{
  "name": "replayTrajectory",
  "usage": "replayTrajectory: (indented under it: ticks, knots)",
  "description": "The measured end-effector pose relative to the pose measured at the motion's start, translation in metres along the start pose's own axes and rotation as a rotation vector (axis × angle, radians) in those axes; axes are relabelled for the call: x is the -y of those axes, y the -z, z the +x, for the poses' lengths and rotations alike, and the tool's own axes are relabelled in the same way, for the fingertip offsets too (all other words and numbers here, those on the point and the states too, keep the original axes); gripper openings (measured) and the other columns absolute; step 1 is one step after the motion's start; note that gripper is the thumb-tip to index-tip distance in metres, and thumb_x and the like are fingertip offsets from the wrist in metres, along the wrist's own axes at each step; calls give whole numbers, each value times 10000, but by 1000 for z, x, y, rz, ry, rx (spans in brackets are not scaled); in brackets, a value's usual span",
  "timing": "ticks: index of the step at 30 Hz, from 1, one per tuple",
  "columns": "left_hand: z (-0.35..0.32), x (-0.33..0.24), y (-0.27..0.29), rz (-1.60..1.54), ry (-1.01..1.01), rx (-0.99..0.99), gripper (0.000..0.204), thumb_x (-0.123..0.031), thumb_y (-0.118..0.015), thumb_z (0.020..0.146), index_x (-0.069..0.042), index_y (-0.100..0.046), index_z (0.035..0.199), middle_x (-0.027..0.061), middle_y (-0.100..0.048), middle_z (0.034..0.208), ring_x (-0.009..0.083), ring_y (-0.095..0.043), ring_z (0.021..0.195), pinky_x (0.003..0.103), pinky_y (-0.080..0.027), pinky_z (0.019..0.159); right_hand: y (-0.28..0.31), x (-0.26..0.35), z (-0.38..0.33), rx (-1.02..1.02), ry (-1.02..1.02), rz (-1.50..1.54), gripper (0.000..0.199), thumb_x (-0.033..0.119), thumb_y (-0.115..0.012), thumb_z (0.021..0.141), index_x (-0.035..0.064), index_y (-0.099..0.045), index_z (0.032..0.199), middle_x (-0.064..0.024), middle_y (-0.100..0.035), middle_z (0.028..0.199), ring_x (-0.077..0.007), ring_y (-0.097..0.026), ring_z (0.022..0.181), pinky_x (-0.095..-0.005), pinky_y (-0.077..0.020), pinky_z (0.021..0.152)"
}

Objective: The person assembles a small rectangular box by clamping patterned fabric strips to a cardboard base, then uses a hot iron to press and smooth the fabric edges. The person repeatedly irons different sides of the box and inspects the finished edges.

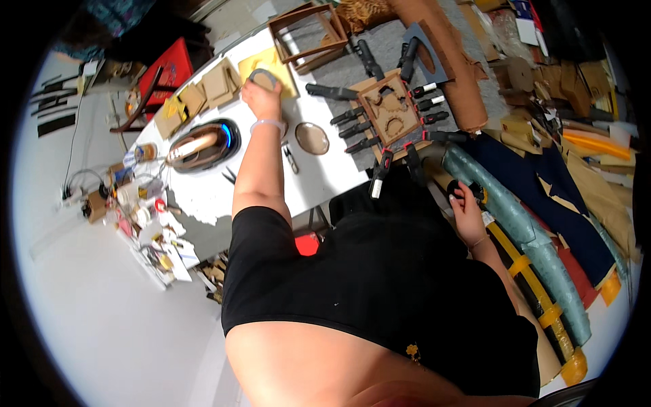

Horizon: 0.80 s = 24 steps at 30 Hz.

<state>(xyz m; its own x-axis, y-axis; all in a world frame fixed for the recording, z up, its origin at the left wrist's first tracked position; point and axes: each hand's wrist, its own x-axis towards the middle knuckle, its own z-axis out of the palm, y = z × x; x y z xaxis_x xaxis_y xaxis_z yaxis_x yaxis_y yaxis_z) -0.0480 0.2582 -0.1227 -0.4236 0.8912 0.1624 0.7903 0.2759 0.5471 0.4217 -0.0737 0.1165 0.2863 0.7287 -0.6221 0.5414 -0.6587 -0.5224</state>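
My left hand (263,102) reaches far over the white table. Its fingers are closed on a grey round object (264,77), possibly a roll of tape, above a yellow sheet (279,66). Low on the right, my right hand (466,211) has curled fingers at a dark round object (461,190) with yellow beside it; its kind is unclear. Between the hands, a wooden frame (367,106) is ringed by several black clamps (359,123). A shallow oval metal dish (312,138) and a small tool with a pale handle (290,160) lie near my left forearm.
An iron (200,146) stands left of my left arm, with brown cardboard pieces (218,83) beyond it. Another wooden frame (308,34) sits at the table's far side. Rolled brown material (444,64) and a long teal roll (519,224) lie to the right. A red chair (166,74) stands far left.
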Motion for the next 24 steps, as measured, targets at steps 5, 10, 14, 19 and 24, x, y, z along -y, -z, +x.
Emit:
replayTrajectory:
  ticks: [5, 10, 14, 19, 24]
  knots:
    - [15, 33, -32, 198, 13, 177, 933, -479, -821, 800, 58, -422, 1451, 282, -423, 1522, 420, -354, 1451, 557, -280, 1199, 6, -1, -9, -53, -44, -12, 581, 241, -611, 1033, 23, -400, 1529, -206, -534, 1433, -276, -591, 1219, -386, -478, 1049]
    - [-22, -31, 12, -50, -78, -14, 723, -361, -659, 976, 65, -372, 1485, 284, -321, 1577, 428, -273, 1496, 603, -160, 1227, 2, 2, 16, -128, -33, 23, 549, 269, -615, 1035, 6, -446, 1487, -202, -560, 1411, -302, -588, 1237, -397, -472, 1054]
    - [-121, -71, 23, -409, -55, 139, 629, -238, -660, 986, 89, -389, 1450, 315, -401, 1483, 445, -380, 1403, 493, -277, 1199, -5, 20, 73, -170, 127, -2, 445, 240, -627, 1024, 11, -535, 1394, -201, -591, 1347, -323, -604, 1220, -395, -487, 1024]
    - [-228, -146, 34, -737, 297, 692, 524, -199, -689, 991, 56, -473, 1395, 211, -547, 1346, 269, -619, 1138, 372, -520, 942, -2, 50, 167, -170, 478, -50, 303, 178, -637, 997, -7, -638, 1236, -186, -632, 1258, -361, -631, 1132, -395, -509, 964]
    - [-244, -176, -11, -582, 372, 571, 540, -161, -702, 979, 74, -463, 1402, 221, -605, 1329, 278, -647, 1156, 367, -540, 952, -38, 76, 265, -80, 718, -167, 383, 157, -645, 970, 12, -590, 1320, -177, -608, 1318, -366, -582, 1216, -439, -471, 1043]
